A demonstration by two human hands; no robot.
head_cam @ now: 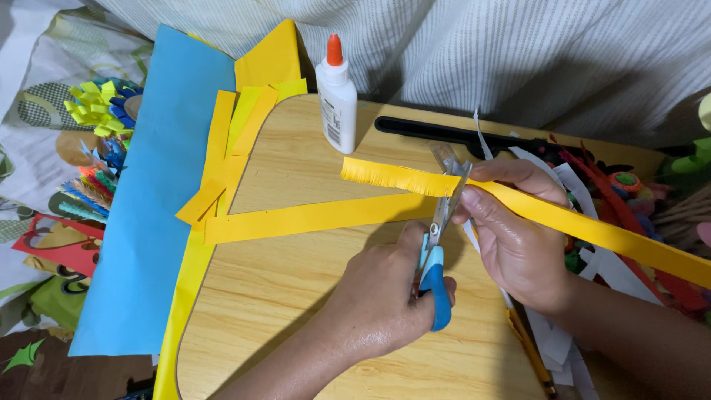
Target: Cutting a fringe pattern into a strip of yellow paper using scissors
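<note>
The left hand (381, 300) is closing around the blue handles of a pair of scissors (442, 222), whose blades are pointing up and slightly right, away from the person, and are crossing the near edge of a long yellow paper strip (563, 218). The right hand (515, 237) is gripping that strip, thumb on top and fingers curling underneath, just to the right of the blades. The strip is hanging above the wooden board (296, 296), its long axis running from upper left to lower right; the left end, already cut into a fine fringe (378, 176), is pointing toward the white glue bottle (337, 96), which is standing upright with its orange cap on at the far edge of the board. A second yellow strip (318, 218) is lying flat on the board below the first, nearly level. A blue sheet (148, 192) is lying to the left over yellow paper, with short yellow pieces (237, 141) overlapping its edge. White and red scraps (615, 259) are piling up on the right, and fringed paper flowers (100, 107) are sitting at far left.
</note>
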